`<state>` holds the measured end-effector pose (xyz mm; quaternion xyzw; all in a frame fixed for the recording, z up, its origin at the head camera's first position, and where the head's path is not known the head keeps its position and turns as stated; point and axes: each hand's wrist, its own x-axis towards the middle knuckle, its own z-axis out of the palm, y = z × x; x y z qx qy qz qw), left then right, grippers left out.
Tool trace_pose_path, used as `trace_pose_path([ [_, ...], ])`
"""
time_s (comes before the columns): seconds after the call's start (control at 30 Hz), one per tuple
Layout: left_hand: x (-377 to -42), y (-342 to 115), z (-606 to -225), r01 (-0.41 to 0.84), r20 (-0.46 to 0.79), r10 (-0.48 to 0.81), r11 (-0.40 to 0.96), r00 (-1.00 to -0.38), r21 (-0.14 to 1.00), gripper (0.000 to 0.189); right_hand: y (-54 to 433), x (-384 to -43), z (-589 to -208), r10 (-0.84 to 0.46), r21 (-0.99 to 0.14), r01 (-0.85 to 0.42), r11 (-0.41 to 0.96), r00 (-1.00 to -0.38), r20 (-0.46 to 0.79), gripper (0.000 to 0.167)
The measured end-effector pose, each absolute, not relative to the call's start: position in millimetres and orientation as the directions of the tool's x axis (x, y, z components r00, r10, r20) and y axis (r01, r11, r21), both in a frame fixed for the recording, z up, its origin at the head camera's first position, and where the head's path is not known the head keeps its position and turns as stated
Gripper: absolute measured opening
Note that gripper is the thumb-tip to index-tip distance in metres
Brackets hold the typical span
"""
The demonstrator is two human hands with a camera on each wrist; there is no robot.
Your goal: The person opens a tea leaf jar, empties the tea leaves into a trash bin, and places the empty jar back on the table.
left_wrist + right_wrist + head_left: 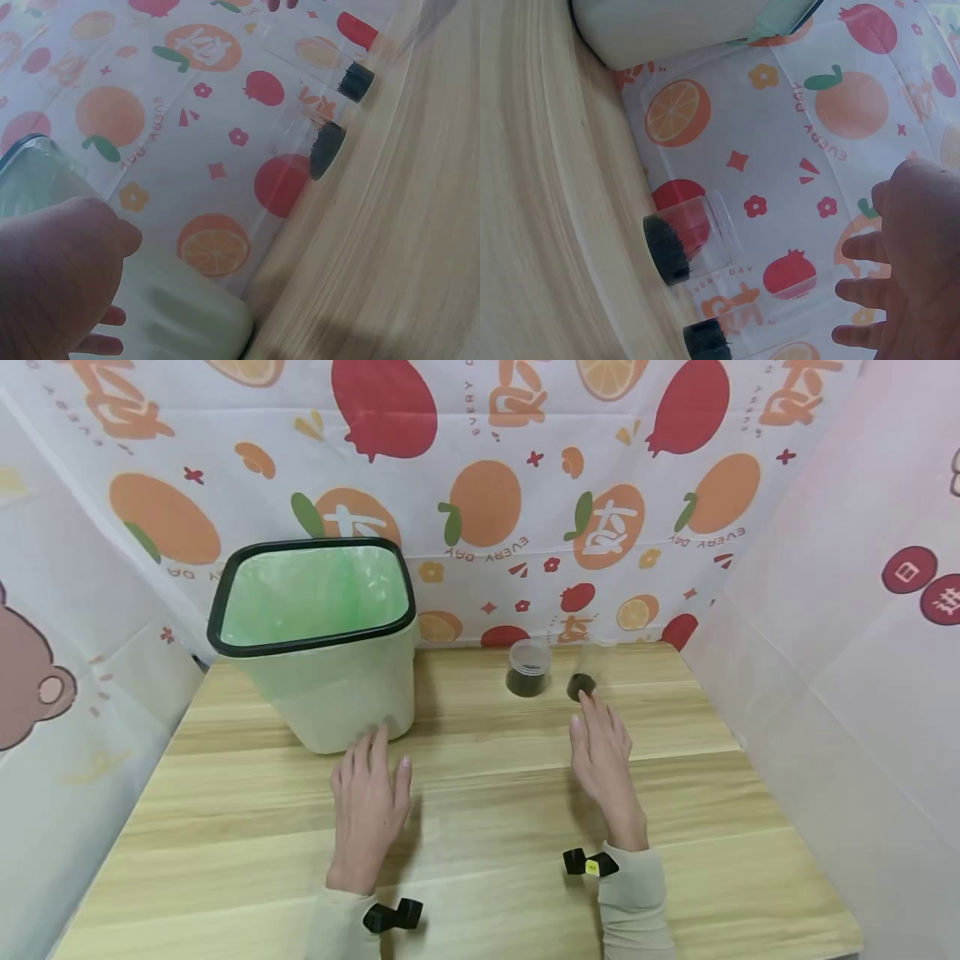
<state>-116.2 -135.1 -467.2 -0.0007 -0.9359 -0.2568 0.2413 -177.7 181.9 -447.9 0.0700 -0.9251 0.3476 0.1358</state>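
Observation:
A pale bin [330, 693] with a black rim and a green-tinted inside stands at the back left of the table. Just in front of it my left hand [367, 814] lies with its fingers stretched forward; whether the fingertips touch the bin I cannot tell. Toward the back right stands a short clear jar [527, 670] with dark contents at its bottom. Beside it is a taller clear container [706, 341], also dark at the bottom. My right hand [603, 760] reaches toward that taller container, its fingers extended and apart from it in the right wrist view.
Beneath everything is a wood-grain tabletop [480, 835]. A white cloth with fruit prints [480, 585] hangs right behind the bin and the containers. Pale cloth walls [817, 693] close in the left and right sides.

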Motion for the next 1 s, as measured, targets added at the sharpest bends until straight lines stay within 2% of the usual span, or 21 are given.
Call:
trace_pose_path([
  [0.37,-121.3,-124.0,-466.3,0.162,0.467,-0.086,0.87,-0.88,0.466,0.053,194.9,-195.9,-430.6,-0.055,-0.576,-0.284,0.767,-0.923,0.381,0.055],
  [1.0,-123.0,-105.7,-475.6,0.243,0.518,-0.02,0.867,-0.855,0.435,0.051,216.1,-222.0,-422.6,-0.015,-0.596,-0.281,0.753,-0.912,0.41,0.058],
])
